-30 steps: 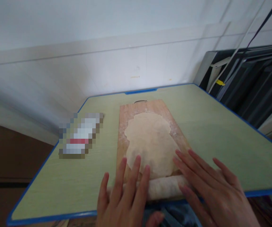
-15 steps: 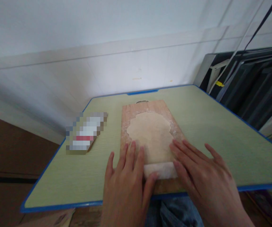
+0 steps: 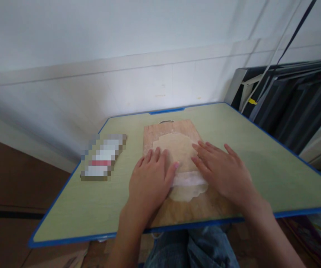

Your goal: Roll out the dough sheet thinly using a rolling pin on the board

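A thin, flattened sheet of dough [image 3: 174, 147] with an uneven edge lies on a wooden board [image 3: 177, 214]. Across it runs a pale, floury rolling pin [image 3: 190, 179], its middle showing between my hands. My left hand [image 3: 151, 178] rests flat over the pin's left end, fingers stretched forward and thumb pointing in. Over the right end lies my right hand [image 3: 222, 171], also flat, with its fingers spread toward the dough's far right part. Both ends of the pin are hidden under the palms. Some dough shows on the near side of the pin.
The board sits on a pale green table [image 3: 73, 212] with a blue rim, pushed against a white wall [image 3: 138, 89]. A blurred-out packet [image 3: 103, 156] lies at the left. Dark flat panels [image 3: 286, 104] lean at the right. Jeans-clad legs [image 3: 194, 247] are below the near edge.
Both hands have moved forward, away from me, with the rolling pin. It has gone from the dough's near edge up onto the sheet, uncovering dough behind it.
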Action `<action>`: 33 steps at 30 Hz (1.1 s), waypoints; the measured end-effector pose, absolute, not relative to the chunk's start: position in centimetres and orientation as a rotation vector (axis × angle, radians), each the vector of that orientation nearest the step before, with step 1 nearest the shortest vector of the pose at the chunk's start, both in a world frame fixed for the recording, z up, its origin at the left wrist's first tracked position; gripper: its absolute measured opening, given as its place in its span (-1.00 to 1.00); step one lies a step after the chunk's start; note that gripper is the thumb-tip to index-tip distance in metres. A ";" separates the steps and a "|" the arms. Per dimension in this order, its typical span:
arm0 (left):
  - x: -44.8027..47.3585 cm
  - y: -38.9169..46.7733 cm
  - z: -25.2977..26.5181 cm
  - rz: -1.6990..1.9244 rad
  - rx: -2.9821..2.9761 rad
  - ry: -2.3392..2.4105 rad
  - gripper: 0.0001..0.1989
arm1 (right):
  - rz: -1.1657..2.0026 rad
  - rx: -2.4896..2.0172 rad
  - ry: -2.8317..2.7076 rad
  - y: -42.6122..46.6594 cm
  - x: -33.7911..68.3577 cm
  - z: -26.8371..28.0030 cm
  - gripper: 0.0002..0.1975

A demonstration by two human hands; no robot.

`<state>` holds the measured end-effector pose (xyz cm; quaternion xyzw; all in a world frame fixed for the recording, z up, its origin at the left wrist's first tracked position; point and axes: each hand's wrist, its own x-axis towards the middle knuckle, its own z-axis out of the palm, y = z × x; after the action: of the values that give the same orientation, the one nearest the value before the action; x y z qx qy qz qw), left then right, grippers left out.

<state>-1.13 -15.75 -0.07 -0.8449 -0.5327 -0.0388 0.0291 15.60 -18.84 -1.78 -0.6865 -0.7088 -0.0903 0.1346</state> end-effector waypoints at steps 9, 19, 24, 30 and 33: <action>-4.6 -22.3 -2.7 -0.317 -2.490 -1.009 -0.40 | -0.399 -1.660 -2.192 -24.8 15.9 -3.1 -0.54; -1.8 -16.9 -0.1 -0.124 -2.584 -1.599 -0.51 | -0.167 -1.969 -2.104 -18.5 15.3 -1.3 -0.56; -3.5 -20.7 -2.0 -0.265 -2.509 -1.384 -0.49 | -0.303 -1.813 -2.046 -22.9 15.3 -3.0 -0.56; -4.7 -22.2 -2.9 -0.316 -2.509 -1.163 -0.46 | -0.302 -1.744 -2.018 -24.4 15.3 -3.6 -0.61; -3.3 -19.9 -1.6 -0.264 -2.506 -1.402 -0.51 | -0.269 -1.860 -2.034 -21.8 15.3 -2.7 -0.58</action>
<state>-3.34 -19.90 -1.65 -0.8619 -0.4820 -0.0908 0.1287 15.29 -21.81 -2.75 -0.6602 -0.7217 -0.0954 0.1851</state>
